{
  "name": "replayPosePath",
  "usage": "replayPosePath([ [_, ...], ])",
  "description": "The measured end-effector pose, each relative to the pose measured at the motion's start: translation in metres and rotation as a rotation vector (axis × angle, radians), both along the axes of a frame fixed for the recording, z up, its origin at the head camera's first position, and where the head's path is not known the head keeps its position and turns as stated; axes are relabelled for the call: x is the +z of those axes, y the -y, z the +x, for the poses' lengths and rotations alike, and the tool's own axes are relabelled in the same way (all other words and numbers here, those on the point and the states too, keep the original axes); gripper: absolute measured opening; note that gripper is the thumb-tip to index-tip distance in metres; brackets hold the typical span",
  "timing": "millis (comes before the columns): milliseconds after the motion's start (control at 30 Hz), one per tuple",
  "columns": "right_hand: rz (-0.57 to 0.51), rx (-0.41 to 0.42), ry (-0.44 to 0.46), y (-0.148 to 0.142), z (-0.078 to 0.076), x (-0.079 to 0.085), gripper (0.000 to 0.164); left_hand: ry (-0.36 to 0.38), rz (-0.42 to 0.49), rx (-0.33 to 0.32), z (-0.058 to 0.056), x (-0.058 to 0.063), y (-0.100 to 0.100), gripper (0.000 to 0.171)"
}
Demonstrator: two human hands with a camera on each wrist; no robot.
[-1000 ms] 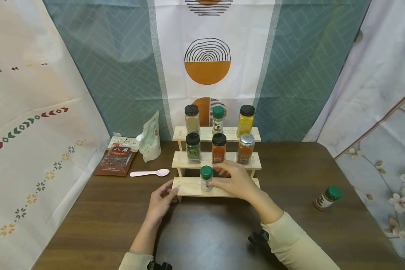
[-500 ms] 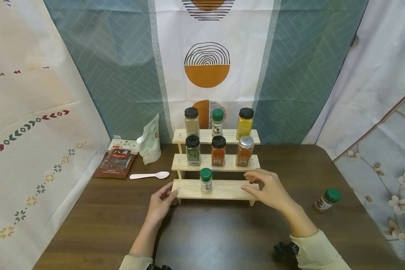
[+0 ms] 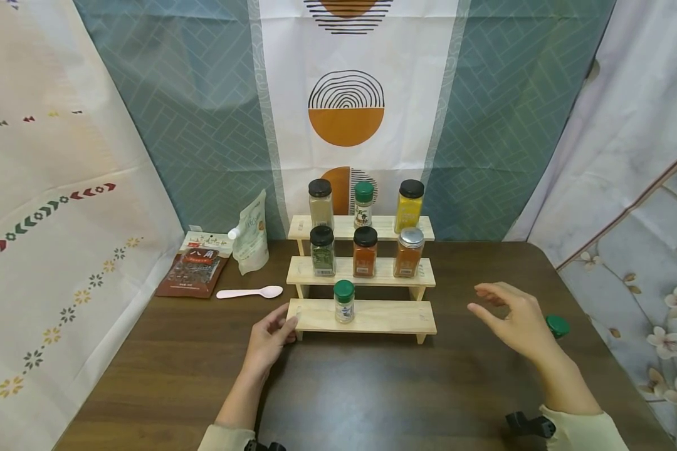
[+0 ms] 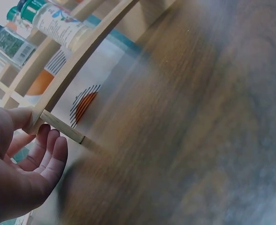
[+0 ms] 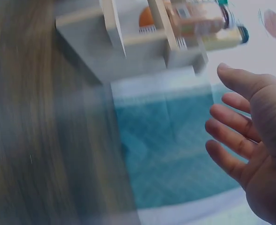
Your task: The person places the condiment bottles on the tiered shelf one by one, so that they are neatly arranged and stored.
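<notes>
My left hand (image 3: 271,338) grips the left end of the lowest step of a pale three-step wooden spice rack (image 3: 395,316). In the left wrist view, the thumb lies at the board's end and the fingers (image 4: 51,152) curl in by its leg. On that step stands a small green-capped spice jar (image 3: 344,304). My right hand (image 3: 513,319) is to the right of the rack, holding nothing, its thumb and fingers (image 5: 231,119) apart. Another green-capped spice jar (image 3: 557,326) is mostly hidden behind it, with only the cap showing.
Square spice jars with black or silver lids (image 3: 365,254) stand on the middle step. Three more, including a yellow one (image 3: 409,207), stand on the top step. Left of the rack are a pink spoon (image 3: 250,292), a spouted pouch (image 3: 252,235) and a brown spice packet (image 3: 194,266).
My right hand has let go of the green-capped jar on the lowest step and moved right, to the other green-capped jar. The left hand has stayed on the rack.
</notes>
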State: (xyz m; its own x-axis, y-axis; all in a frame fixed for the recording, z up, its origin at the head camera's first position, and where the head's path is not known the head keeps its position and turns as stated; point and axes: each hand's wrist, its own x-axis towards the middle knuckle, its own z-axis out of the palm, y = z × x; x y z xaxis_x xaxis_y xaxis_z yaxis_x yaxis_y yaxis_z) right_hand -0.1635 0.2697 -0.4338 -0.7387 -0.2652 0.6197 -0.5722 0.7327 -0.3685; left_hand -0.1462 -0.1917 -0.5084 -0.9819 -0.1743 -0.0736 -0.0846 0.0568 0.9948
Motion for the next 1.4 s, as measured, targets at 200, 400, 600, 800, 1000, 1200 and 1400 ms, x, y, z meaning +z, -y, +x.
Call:
replayPosePath([
  [200, 0.021, -0.113, -0.04, -0.035, 0.006, 0.001, 0.046, 0.003, -0.003, -0.012, 0.0, 0.0, -0.001, 0.05],
  [400, 0.073, -0.196, 0.038, -0.07, 0.014, -0.006, 0.047, 0.012, -0.014, -0.008, 0.001, 0.002, -0.001, 0.047],
  [600, 0.115, -0.26, 0.201, -0.095, 0.023, -0.017, 0.069, 0.008, -0.02, -0.011, 0.0, 0.003, 0.0, 0.047],
  [800, 0.143, -0.263, 0.207, -0.107, 0.027, -0.025, 0.068, 0.005, -0.016, -0.007, 0.001, 0.002, 0.0, 0.047],
  [1000, 0.114, -0.301, 0.202, -0.108, 0.028, -0.027, 0.064, 0.009, -0.015, -0.007, 0.0, 0.001, 0.0, 0.046],
  [1200, 0.098, -0.352, 0.142, -0.102, 0.027, -0.027, 0.059, 0.004, -0.012, -0.002, 0.0, 0.001, 0.001, 0.046],
  [1400, 0.098, -0.301, 0.011, -0.087, 0.019, -0.028, 0.052, 0.009, -0.015, -0.01, 0.001, 0.002, 0.001, 0.048],
])
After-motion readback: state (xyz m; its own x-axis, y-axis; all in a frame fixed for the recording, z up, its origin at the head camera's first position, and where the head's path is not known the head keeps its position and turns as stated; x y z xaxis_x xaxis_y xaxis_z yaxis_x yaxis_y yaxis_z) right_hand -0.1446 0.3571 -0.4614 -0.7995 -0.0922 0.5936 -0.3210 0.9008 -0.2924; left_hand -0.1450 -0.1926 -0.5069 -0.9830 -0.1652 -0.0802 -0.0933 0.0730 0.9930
